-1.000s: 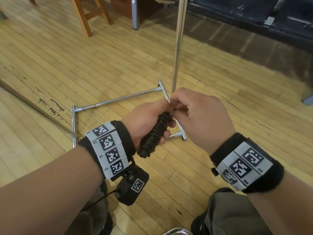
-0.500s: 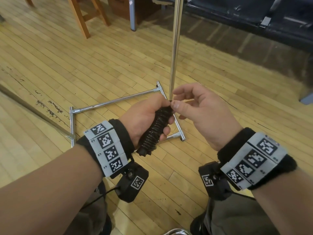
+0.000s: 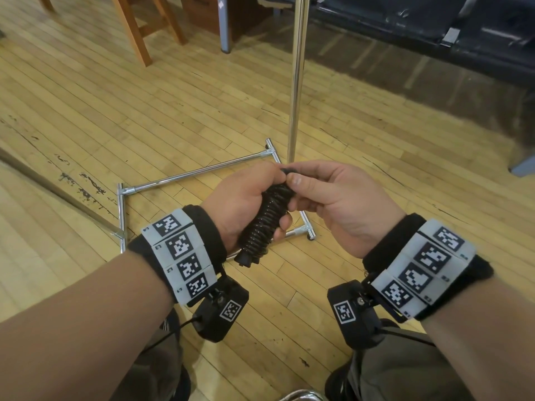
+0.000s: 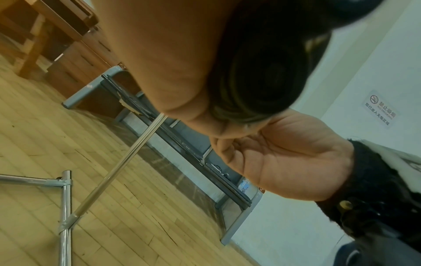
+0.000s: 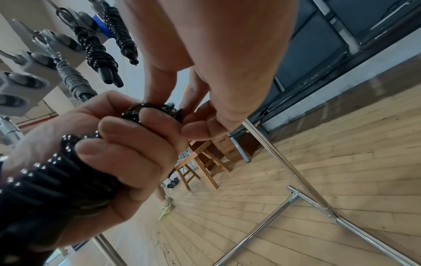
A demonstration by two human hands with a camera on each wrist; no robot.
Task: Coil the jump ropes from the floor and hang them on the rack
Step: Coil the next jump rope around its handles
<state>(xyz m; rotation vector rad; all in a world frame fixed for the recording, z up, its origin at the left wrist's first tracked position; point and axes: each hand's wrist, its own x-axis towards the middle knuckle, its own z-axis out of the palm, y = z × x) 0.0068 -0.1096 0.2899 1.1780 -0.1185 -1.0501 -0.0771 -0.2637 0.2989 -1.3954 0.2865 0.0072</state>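
Observation:
A black jump rope (image 3: 266, 224), wound into a tight bundle round its handles, stands tilted in my left hand (image 3: 254, 195), whose fingers are curled round its middle. My right hand (image 3: 295, 178) pinches the rope's top end between thumb and fingers. In the right wrist view a small black loop (image 5: 145, 108) shows at the top of the bundle (image 5: 45, 181), with the right fingertips (image 5: 193, 131) on it. The chrome rack pole (image 3: 295, 82) rises just behind my hands from its floor frame (image 3: 197, 172). Coiled black ropes (image 5: 98, 52) and a grey one (image 5: 75, 81) hang on the rack.
Wooden floor all round. Wooden chair legs (image 3: 139, 30) and a grey metal leg (image 3: 224, 24) stand at the back, a dark bench (image 3: 419, 33) at the back right. A long rod (image 3: 58, 192) lies on the floor at the left. Another person's legs (image 5: 166, 203) stand far off.
My right hand has turned from lying over the bundle's top to palm inward, with its fingertips now pinching the rope end. The left hand has kept its hold.

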